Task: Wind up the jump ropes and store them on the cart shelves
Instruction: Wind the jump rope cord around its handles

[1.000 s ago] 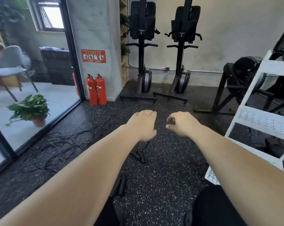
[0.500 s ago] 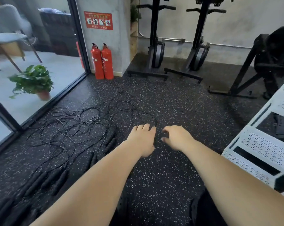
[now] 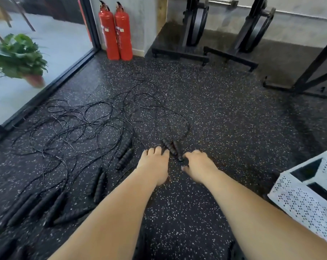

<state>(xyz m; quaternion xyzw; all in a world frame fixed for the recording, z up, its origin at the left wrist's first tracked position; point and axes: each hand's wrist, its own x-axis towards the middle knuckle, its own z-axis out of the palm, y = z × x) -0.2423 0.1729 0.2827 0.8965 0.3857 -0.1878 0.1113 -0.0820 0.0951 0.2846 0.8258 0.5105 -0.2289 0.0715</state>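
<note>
The cart [image 3: 297, 196] is nearest, at your 4 o'clock, with its white perforated shelf within reach. Straight ahead at 12, both grips are down at the floor on either side of one pair of handles [image 3: 171, 148]. Your left grip [image 3: 153, 166] has its fingers bent down just beside them, tips hidden. Your right grip [image 3: 198, 166] has fingertips at the handles' near end, thumb off. I cannot tell whether either has closed on anything. That rope's cord [image 3: 186, 128] loops away beyond, toward 12. You look to be picking up one rope, with winding not yet begun. Next, take both handles together and draw the cord clear of the tangle [image 3: 80, 126] at 10 o'clock before coiling. Spare handles [image 3: 124, 156] lie at 9, and extinguishers [image 3: 115, 29] stand far off at 11.
</note>
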